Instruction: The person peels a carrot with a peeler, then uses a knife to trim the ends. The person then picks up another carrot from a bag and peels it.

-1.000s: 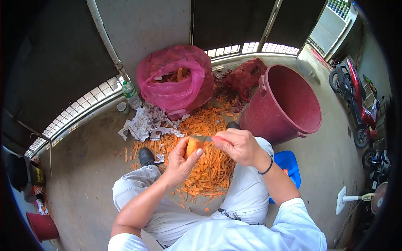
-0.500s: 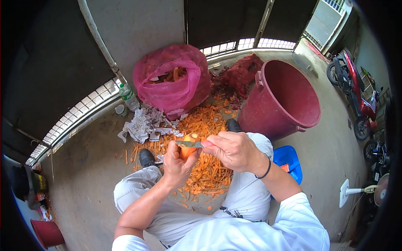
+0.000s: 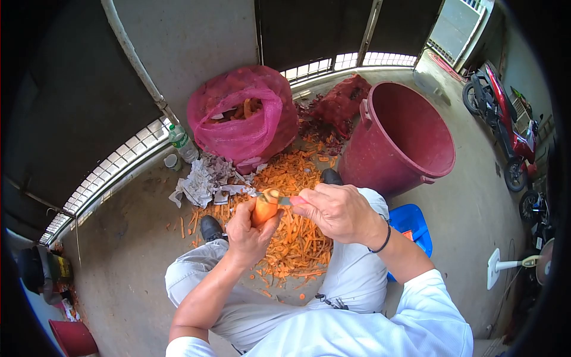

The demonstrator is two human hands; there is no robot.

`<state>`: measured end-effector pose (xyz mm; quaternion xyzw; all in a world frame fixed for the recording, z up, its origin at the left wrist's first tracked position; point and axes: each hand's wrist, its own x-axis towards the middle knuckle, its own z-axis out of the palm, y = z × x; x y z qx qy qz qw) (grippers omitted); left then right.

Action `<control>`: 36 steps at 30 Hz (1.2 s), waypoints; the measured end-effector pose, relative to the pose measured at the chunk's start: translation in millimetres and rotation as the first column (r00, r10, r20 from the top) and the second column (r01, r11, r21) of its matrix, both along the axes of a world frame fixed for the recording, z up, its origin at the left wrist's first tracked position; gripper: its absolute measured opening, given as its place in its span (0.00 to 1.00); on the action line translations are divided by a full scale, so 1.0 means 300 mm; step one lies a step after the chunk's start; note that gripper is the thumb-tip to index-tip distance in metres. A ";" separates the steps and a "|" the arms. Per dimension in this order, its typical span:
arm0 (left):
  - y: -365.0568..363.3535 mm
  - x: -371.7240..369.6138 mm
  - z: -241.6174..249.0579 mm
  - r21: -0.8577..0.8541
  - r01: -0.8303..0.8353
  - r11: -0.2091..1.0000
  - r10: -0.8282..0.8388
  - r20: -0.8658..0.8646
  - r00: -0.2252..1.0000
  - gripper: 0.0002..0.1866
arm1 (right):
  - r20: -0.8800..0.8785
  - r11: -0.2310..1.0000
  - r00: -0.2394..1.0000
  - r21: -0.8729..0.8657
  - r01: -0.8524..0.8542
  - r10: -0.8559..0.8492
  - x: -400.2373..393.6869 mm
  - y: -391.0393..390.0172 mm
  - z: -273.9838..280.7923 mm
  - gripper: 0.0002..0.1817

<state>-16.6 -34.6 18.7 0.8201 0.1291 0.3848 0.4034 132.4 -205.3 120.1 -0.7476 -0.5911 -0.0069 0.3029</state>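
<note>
An orange carrot (image 3: 264, 212) is held upright in my left hand (image 3: 249, 231), its pale cut end facing up. My right hand (image 3: 342, 215) is closed on the pink handle of a knife (image 3: 284, 201). The short blade reaches left to the carrot's top end. Under both hands, orange peelings (image 3: 297, 238) lie heaped on the floor between my legs.
Beyond the peelings stand a pink mesh sack (image 3: 244, 143), a large maroon bin (image 3: 363, 154) and a red net bag (image 3: 342, 107). Crumpled paper (image 3: 205, 178) and a bottle (image 3: 183, 143) are at left; a blue container (image 3: 410, 223) is beside my right knee.
The knife blade has moved right, from across the carrot's top to its right side. More of the carrot shows in my left hand. The view has shifted slightly.
</note>
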 end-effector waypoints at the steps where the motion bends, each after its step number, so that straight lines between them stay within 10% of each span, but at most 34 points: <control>1: -0.004 0.000 0.005 -0.001 0.004 1.000 -0.004 -0.001 1.000 0.25 | 0.015 1.000 1.000 -0.013 -0.019 0.019 -0.010 0.004 0.010 0.10; 7: 0.024 -0.028 0.006 0.056 -0.019 0.998 0.011 0.145 0.989 0.27 | 0.170 0.996 0.984 0.056 -0.072 0.062 0.151 -0.045 -0.145 0.12; 9: 0.036 -0.024 0.017 0.042 -0.039 0.998 0.037 0.063 0.997 0.28 | -0.225 0.978 0.955 -0.127 0.165 -0.191 0.184 -0.055 -0.152 0.15; 12: 0.040 -0.004 -0.021 -0.289 0.110 0.951 -0.086 0.096 0.992 0.29 | -0.276 0.979 0.947 0.068 0.190 -0.165 0.141 -0.039 -0.147 0.15; 15: 0.039 -0.001 0.006 -0.601 0.304 0.740 -0.224 0.205 0.953 0.29 | -0.288 0.970 0.952 0.182 0.162 -0.105 0.134 -0.032 -0.121 0.14; 17: 0.063 -0.014 0.014 -0.816 0.477 0.327 -0.433 0.320 0.843 0.28 | -0.295 0.968 0.954 0.223 0.114 -0.044 0.129 -0.030 -0.109 0.14; 21: 0.049 -0.017 0.054 -0.902 0.427 0.057 -0.423 0.366 0.829 0.28 | -0.259 0.971 0.959 0.232 -0.058 0.119 0.124 -0.025 -0.082 0.14; 36: 0.061 -0.021 0.017 -0.826 0.564 0.027 -0.484 0.483 0.730 0.26 | 0.022 0.969 0.988 0.193 -0.155 0.154 0.051 -0.005 -0.020 0.15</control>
